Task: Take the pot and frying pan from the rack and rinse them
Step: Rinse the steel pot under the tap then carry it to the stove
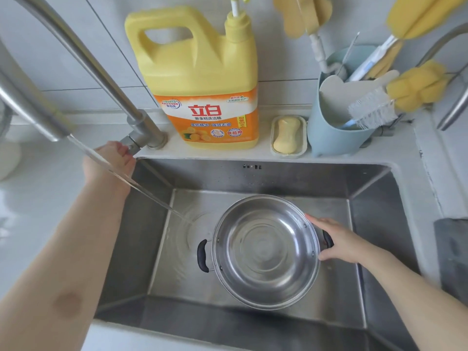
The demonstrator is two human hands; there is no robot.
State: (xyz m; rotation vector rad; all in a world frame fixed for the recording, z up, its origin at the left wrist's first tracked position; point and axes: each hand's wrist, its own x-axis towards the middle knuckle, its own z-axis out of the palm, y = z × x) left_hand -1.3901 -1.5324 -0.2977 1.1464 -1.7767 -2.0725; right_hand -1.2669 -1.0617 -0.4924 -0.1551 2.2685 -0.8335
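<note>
A steel pot [266,252] with two black handles sits inside the steel sink [372,224], tilted a little toward me. My right hand [339,240] grips the pot's right handle. At the sink's back left corner my left hand [114,158] is closed on the faucet lever [129,143]. Water [131,183] runs from the faucet spout [33,117] in a slanted stream and lands on the sink floor just left of the pot. No frying pan is in view.
A big yellow dish soap jug [202,79] stands on the ledge behind the sink, beside a soap bar in a dish [287,135] and a blue holder of brushes and sponges [339,117]. A dark cloth [453,254] lies at the right edge.
</note>
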